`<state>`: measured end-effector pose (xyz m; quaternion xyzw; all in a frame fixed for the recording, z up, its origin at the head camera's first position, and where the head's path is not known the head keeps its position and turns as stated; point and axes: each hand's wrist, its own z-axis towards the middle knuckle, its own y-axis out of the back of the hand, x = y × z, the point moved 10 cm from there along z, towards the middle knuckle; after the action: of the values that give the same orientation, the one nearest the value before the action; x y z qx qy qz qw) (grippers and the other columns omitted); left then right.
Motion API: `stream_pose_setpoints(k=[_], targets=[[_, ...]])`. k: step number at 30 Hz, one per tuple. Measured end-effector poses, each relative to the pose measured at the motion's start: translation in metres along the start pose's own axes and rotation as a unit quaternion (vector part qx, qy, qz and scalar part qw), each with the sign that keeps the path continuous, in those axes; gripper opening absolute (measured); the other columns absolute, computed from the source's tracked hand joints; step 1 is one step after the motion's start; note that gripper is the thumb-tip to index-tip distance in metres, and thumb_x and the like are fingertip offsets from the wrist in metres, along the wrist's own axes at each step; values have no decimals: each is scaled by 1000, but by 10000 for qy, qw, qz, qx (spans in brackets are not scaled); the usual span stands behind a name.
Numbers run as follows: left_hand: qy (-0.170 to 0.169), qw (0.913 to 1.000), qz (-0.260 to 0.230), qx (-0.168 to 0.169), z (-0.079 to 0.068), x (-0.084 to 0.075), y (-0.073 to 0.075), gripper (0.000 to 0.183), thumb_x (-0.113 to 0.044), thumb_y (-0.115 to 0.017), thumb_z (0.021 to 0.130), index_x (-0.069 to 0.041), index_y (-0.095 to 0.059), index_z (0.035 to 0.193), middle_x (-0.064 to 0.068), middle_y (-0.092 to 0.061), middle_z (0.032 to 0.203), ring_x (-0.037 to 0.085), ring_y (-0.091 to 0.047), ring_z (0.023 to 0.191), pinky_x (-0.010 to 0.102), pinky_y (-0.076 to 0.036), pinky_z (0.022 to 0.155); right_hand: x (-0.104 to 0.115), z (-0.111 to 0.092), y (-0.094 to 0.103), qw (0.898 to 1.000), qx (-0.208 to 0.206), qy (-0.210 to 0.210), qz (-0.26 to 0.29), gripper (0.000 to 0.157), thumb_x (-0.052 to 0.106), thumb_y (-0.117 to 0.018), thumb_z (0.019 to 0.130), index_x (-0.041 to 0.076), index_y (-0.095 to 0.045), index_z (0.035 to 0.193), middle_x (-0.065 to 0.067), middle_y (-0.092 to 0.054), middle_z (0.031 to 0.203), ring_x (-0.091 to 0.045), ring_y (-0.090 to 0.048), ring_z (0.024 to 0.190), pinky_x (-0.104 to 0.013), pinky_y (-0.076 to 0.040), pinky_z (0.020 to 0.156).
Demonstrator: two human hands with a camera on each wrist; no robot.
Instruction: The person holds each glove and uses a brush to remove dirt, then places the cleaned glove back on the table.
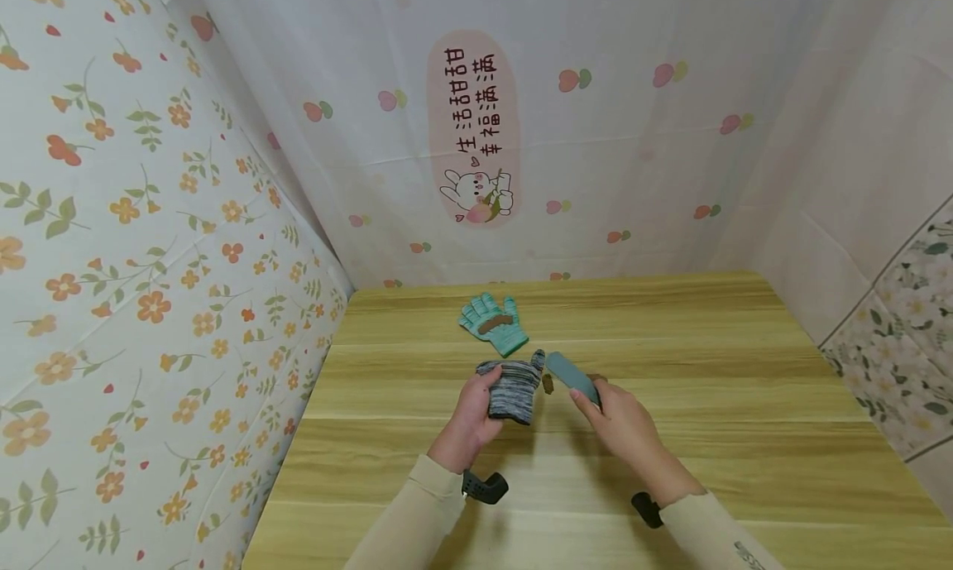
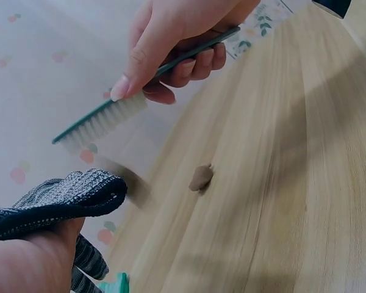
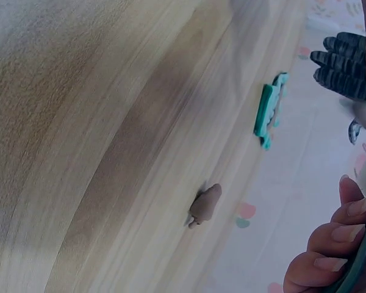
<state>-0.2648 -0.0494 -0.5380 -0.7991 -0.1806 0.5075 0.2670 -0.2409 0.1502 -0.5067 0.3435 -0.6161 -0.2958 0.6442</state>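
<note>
My left hand grips a grey-and-black knitted glove, holding it above the table. In my right hand is a brush with a flat teal back; its pale bristles face down toward the glove in the left wrist view, apart from it. A blurred brown lump appears beside the glove's edge, seemingly in the air. Another brown lump lies on the table, below the brush.
Toward the table's back lies a teal knitted glove with a brown strip across it. The wooden table meets a printed curtain behind and a floral one on the left.
</note>
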Motion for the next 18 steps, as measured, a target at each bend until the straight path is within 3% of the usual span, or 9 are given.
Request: stream_pose_setpoints(k=[7,14,18], targets=[[-5,9999,31,-106,1,1,4,32,-24,-44,109,-5,-36,133,6,-55,116,16,-59,103,29,-53,85,-2,0,2,9999,-113,-11,77,58,46,-50,105,-6,-57,132,-19,-70,114,-33,-67,100,-54,-54,85],[-14,9999,72,95,5,6,1,28,-21,-43,110,-4,-36,131,4,-55,111,13,-60,99,26,-54,83,-2,-1,-1,9999,-54,-40,98,68,54,-46,104,-6,-55,135,-20,-69,116,-32,-67,100,-51,-55,82],[-10,9996,235,172,5,9,-1,26,-21,-42,110,-3,-36,127,2,-57,104,11,-61,91,25,-54,77,-4,-1,-3,9999,-8,-87,86,63,54,-48,104,-5,-60,124,-15,-69,103,-26,-64,88,-44,-53,74]])
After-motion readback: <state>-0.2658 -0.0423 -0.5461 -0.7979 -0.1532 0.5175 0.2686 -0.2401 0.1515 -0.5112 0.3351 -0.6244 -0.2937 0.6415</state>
